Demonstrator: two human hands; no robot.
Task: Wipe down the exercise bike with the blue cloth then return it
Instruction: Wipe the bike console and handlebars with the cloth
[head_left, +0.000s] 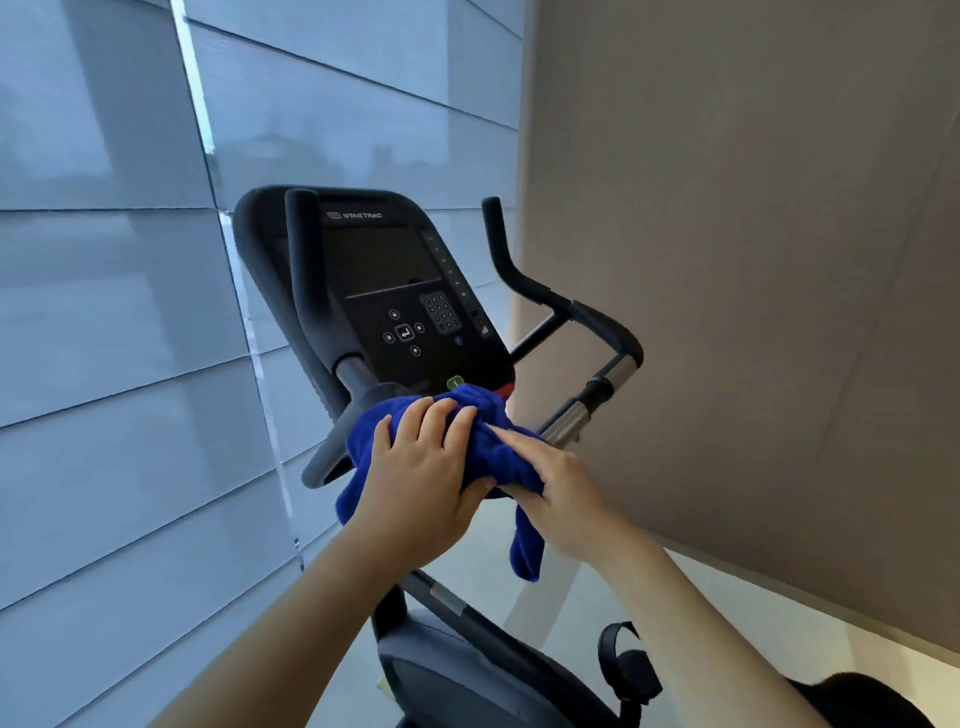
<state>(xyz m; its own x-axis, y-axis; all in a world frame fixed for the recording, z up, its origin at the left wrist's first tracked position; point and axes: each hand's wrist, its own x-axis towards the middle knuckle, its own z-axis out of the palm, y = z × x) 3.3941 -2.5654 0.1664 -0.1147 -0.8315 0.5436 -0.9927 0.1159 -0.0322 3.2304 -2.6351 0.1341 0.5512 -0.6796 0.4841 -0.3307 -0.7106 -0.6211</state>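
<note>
The exercise bike stands in front of me, its black console (395, 291) with a dark screen and keypad tilted toward me. A bunched blue cloth (483, 415) lies against the bottom edge of the console, over the handlebar's middle. My left hand (421, 467) presses flat on top of the cloth with fingers spread. My right hand (550, 483) grips the cloth's right side from beneath, and a loose end hangs down below it. The black left handlebar grip (306, 270) and the right handlebar (545, 296) rise on either side.
Grey window blinds (114, 312) fill the left side close behind the bike. A beige wall (753, 260) runs along the right. The bike's frame (467, 649) and a strapped pedal (628, 670) sit below my arms, over a pale floor.
</note>
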